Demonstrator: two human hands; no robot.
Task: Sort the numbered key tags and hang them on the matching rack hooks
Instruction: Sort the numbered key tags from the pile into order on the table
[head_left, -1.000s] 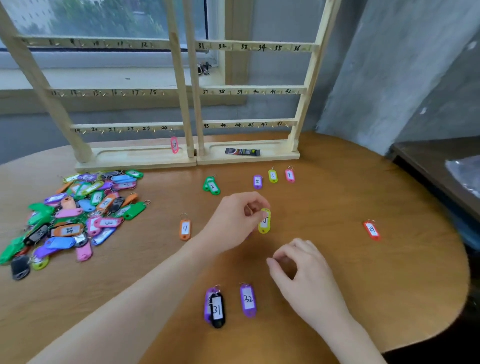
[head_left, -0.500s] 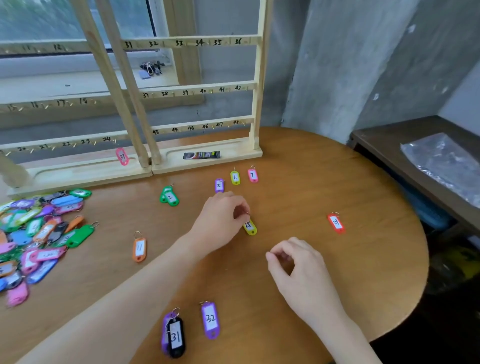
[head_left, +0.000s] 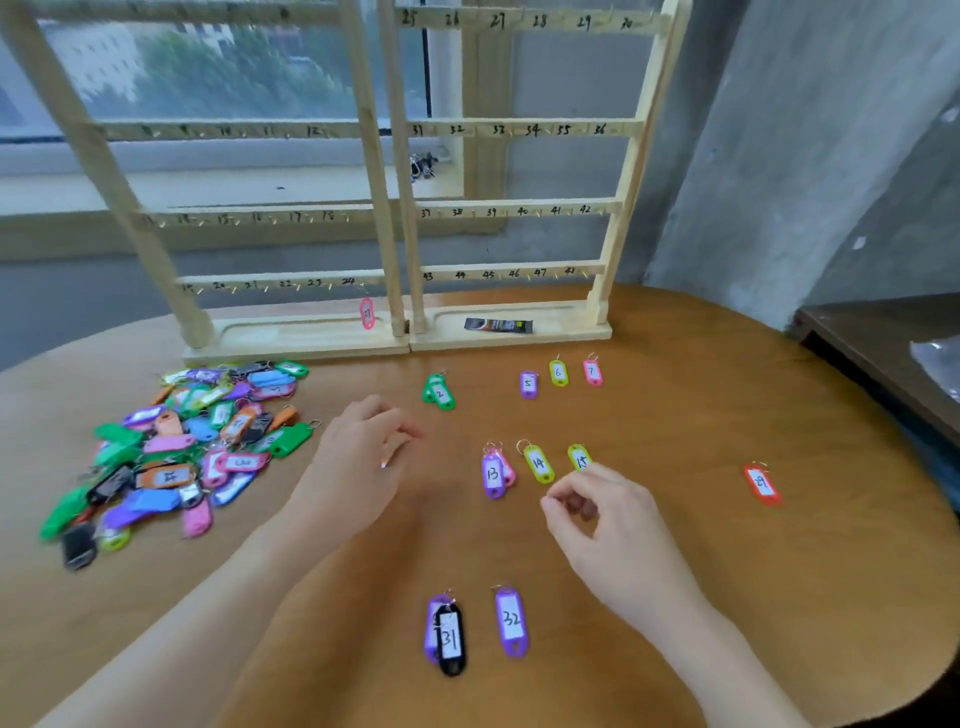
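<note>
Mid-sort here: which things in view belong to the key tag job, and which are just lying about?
Job:
pale wooden numbered hook rack
mixed-colour heap of plastic key tags
yellow-green tag marked 14
purple tag marked 32
pink tag hanging on the rack

Lying about:
small black packet on the rack base
clear plastic bag on the dark side table

Glossy plastic key tags (head_left: 176, 457) (paper labels, thin metal rings) lie on a smooth wood-grain table (head_left: 675, 545) before a pale, matt unfinished-wood rack (head_left: 395, 208), rough grey concrete wall (head_left: 805, 156) behind.
</note>
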